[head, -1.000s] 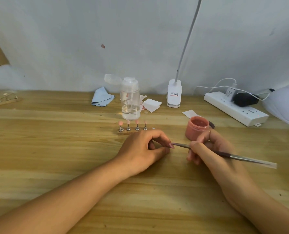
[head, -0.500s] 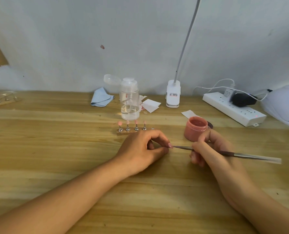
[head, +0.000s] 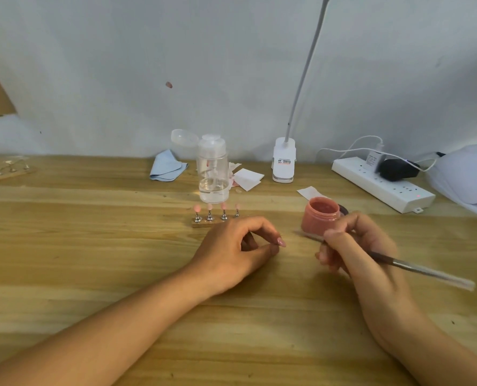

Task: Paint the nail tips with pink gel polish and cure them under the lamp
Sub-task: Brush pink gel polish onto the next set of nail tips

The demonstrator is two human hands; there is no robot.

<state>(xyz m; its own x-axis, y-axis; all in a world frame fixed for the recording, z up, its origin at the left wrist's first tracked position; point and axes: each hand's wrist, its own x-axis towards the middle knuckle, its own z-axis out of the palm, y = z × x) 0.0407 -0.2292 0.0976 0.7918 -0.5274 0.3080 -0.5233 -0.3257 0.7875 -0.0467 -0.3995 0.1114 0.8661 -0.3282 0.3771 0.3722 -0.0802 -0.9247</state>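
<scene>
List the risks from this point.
The open gel jar sits just behind the right hand; a knuckle could tip it.
The brush tip hangs over bare table; gel may drip.
The left hand, apparently pinching a nail tip, lies close to the stand and could bump its painted tips.

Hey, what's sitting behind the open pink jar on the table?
A dark round object peeks out behind the pink jar, mostly hidden by it and the right hand, so I cannot tell what it is. Farther back lies a white paper slip.
</scene>
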